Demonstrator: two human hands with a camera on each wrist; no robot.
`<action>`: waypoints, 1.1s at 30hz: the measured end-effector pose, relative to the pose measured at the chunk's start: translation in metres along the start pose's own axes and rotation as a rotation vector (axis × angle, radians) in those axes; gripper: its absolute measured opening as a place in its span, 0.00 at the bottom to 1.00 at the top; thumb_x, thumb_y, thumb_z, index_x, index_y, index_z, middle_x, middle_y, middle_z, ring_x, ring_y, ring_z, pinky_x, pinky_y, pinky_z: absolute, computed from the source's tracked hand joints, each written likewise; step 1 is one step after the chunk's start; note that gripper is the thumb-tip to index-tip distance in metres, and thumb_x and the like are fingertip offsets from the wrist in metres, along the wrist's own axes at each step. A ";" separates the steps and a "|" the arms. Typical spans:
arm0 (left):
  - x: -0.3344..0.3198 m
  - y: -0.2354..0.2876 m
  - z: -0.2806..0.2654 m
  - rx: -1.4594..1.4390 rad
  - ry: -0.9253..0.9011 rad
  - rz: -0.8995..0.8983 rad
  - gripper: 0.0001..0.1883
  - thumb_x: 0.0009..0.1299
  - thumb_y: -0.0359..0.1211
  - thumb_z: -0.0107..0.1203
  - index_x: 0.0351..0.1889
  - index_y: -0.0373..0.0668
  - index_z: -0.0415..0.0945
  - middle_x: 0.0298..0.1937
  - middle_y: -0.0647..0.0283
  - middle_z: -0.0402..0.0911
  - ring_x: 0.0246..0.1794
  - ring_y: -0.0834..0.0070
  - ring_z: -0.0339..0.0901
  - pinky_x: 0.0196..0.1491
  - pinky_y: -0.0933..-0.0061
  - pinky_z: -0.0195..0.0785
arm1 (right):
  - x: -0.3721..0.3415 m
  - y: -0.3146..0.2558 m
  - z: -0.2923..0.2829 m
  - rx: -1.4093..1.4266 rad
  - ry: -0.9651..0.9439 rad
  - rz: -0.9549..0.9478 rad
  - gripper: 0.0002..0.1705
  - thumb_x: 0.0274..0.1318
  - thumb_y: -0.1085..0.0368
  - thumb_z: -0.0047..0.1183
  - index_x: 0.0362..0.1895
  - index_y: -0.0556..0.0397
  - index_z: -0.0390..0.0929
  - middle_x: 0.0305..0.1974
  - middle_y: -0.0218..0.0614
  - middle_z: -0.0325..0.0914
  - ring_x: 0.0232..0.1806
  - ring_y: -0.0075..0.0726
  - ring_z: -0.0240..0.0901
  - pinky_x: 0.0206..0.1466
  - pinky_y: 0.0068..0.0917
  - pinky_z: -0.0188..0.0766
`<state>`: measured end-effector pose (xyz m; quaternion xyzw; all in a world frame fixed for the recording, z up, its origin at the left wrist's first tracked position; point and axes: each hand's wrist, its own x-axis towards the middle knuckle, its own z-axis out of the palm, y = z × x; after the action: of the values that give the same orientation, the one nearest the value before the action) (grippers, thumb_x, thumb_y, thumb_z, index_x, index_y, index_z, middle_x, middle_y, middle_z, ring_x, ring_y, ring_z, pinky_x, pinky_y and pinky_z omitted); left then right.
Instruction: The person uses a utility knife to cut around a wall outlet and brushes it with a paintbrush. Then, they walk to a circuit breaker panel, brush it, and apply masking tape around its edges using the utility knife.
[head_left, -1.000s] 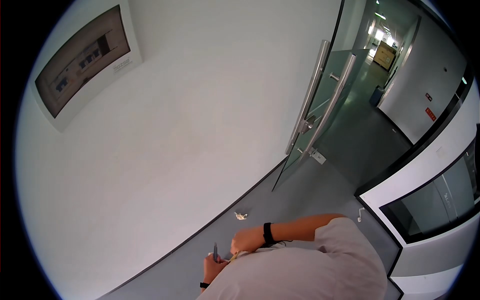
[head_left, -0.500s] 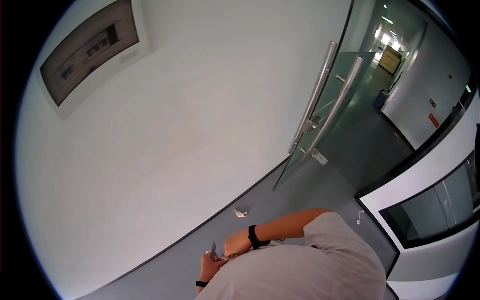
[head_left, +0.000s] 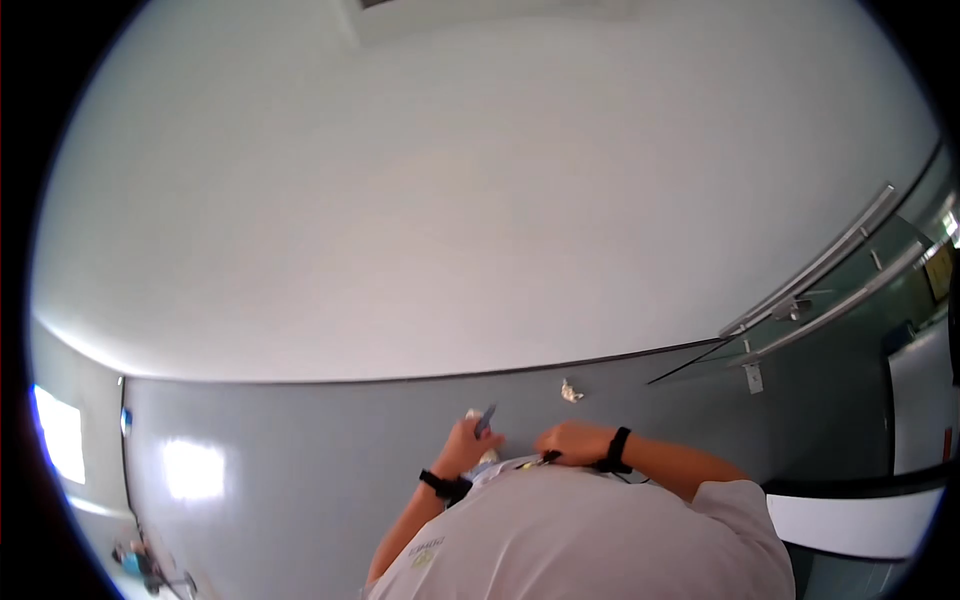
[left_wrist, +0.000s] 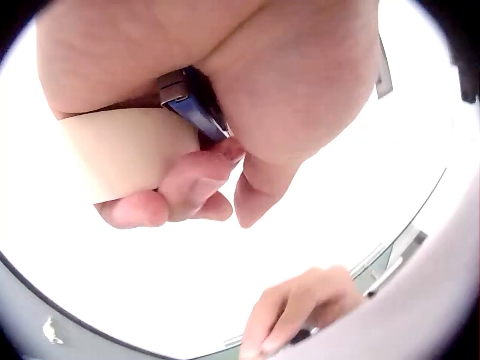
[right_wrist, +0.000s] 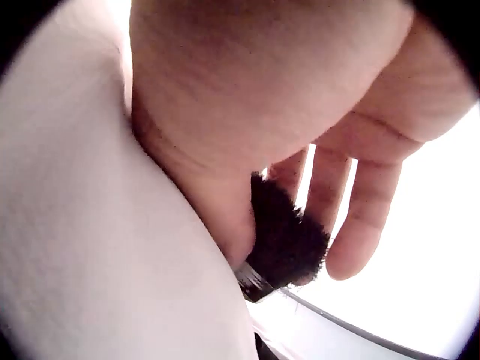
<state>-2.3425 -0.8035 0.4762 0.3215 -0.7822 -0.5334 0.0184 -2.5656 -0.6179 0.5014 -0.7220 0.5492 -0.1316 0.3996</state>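
Note:
My left hand (head_left: 466,446), in front of the shirt, grips a slim blue-grey tool with a dark end (left_wrist: 196,105), pressed in the palm. The same hand holds a cream-coloured piece with a smooth curved surface (left_wrist: 127,150), its fingertips bent round the lower edge. What kind of thing the slim tool is, I cannot tell. Close against the shirt, my right hand (head_left: 574,441) pinches a brush by its black bristles (right_wrist: 289,236). A strip of its metal ferrule (right_wrist: 257,285) shows below the thumb. A gap separates the two hands.
A crumpled pale scrap (head_left: 571,391) lies on the grey floor (head_left: 300,450) near the base of the white wall (head_left: 430,200). To the right stands a glass door with long metal handles (head_left: 815,280). A bright window (head_left: 60,432) is at far left.
The head view has swung left, so the door sits further right and the picture frame is nearly out of view. The hands, close together before, have moved apart.

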 end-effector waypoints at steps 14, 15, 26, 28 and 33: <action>-0.029 0.127 -0.064 -0.550 -0.125 0.300 0.10 0.83 0.35 0.49 0.42 0.39 0.71 0.31 0.70 0.73 0.30 0.82 0.69 0.35 0.77 0.64 | 0.061 -0.106 -0.098 0.495 0.830 -0.149 0.16 0.66 0.62 0.62 0.54 0.56 0.85 0.45 0.32 0.79 0.44 0.31 0.75 0.44 0.26 0.71; -0.029 0.130 -0.063 -0.565 -0.170 0.304 0.11 0.84 0.36 0.48 0.47 0.37 0.73 0.35 0.68 0.74 0.32 0.81 0.70 0.38 0.76 0.66 | 0.063 -0.106 -0.100 0.494 0.833 -0.146 0.16 0.66 0.62 0.62 0.54 0.56 0.85 0.45 0.32 0.79 0.44 0.31 0.75 0.44 0.26 0.71; -0.026 0.128 -0.074 -0.952 -0.133 0.345 0.38 0.70 0.28 0.44 0.82 0.45 0.51 0.37 0.61 0.70 0.38 0.67 0.71 0.47 0.65 0.68 | 0.021 -0.088 -0.117 1.162 0.846 -0.017 0.12 0.77 0.58 0.50 0.41 0.52 0.72 0.27 0.26 0.74 0.25 0.15 0.63 0.29 0.21 0.62; -0.029 0.138 -0.077 -1.104 -0.141 0.362 0.39 0.71 0.28 0.44 0.83 0.45 0.48 0.38 0.61 0.71 0.39 0.67 0.72 0.49 0.64 0.68 | 0.023 -0.084 -0.107 0.921 0.804 0.026 0.09 0.74 0.60 0.53 0.43 0.53 0.73 0.28 0.27 0.74 0.23 0.15 0.61 0.27 0.19 0.59; -0.019 0.158 -0.076 -1.407 -0.123 0.346 0.41 0.75 0.28 0.47 0.85 0.41 0.42 0.40 0.61 0.72 0.44 0.67 0.75 0.56 0.60 0.71 | 0.021 -0.109 -0.105 0.721 0.690 0.011 0.15 0.60 0.67 0.66 0.50 0.55 0.80 0.31 0.20 0.75 0.24 0.12 0.52 0.29 0.17 0.54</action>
<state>-2.3760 -0.8207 0.6487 0.0747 -0.2931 -0.9167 0.2610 -2.5489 -0.6731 0.6425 -0.4494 0.5728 -0.5421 0.4195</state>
